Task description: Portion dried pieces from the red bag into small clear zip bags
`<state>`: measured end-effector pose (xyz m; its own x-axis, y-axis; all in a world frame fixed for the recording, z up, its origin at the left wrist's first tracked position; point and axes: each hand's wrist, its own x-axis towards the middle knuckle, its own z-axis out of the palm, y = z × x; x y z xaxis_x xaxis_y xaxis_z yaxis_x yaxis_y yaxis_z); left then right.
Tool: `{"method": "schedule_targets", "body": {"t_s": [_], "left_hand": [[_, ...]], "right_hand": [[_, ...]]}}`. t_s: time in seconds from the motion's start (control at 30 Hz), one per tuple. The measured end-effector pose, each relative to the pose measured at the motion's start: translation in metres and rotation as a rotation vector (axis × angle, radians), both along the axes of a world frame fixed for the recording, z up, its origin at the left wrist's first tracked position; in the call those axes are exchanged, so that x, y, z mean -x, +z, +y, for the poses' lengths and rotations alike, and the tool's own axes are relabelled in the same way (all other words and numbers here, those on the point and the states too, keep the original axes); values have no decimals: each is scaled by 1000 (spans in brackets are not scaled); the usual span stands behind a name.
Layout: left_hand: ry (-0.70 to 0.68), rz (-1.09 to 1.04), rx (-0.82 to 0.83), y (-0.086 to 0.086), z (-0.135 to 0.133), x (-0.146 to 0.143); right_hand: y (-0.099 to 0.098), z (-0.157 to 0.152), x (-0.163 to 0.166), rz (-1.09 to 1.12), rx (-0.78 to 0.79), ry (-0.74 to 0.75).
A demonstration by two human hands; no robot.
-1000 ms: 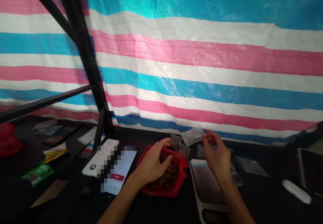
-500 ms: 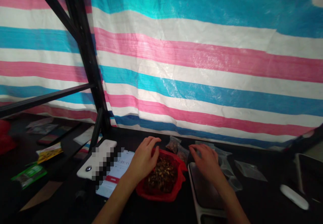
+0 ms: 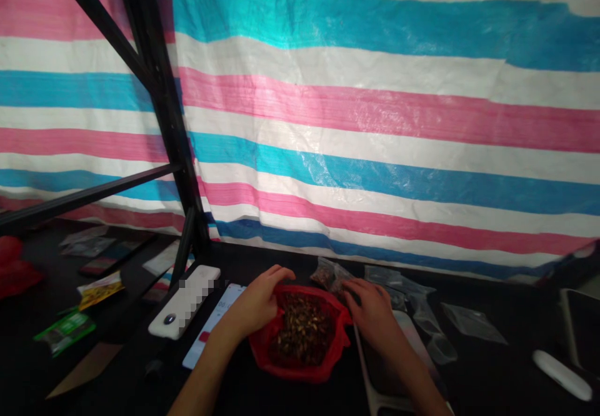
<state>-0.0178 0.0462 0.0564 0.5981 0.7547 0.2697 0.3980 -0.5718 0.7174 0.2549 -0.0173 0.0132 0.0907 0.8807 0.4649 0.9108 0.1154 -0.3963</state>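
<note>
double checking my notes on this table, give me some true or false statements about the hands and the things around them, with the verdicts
1. The red plastic bag holds loose brown bits. True.
2. The lit phone lies to the right of the red plastic bag. False: the phone lies to its left, partly hidden by the left arm.
3. The right hand is beside the small filled bags. True.
4. The green packet lies on the scale. False: the green packet is at the far left, near the yellow packet.
5. The left hand is at the red plastic bag's left side. True.
</note>
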Motion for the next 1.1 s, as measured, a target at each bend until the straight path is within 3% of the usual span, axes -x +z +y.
{"method": "schedule_targets", "body": {"t_s": [0.13,0.23,0.33,0.43,0.53,0.7,0.87,1.0,1.1], "left_hand": [[110,-98,-100,2,1,-5],[171,-310,-78,7,-6,-14],[73,-533,200,11,-14,-23],[-87,-584,485,10,-19,-30],[-136,-587,561,9,-20,-32],[-278,-536,675,13,-28,-31],[-333,-553,824,11,-35,-31],[-352,-688,1009,9,-28,-34],[-259,-852,991,9,-20,-36]], "right_hand": [[19,-1,3,27,-203,14],[42,-14,20,70,-310,229],[59,-30,44,167,-192,458],[62,-39,61,206,-93,559],[57,-36,64,242,-125,533],[53,-27,56,333,-248,347],[54,-25,53,329,-201,368],[56,-22,50,553,-98,281],[60,-21,47,814,-17,225]]}}
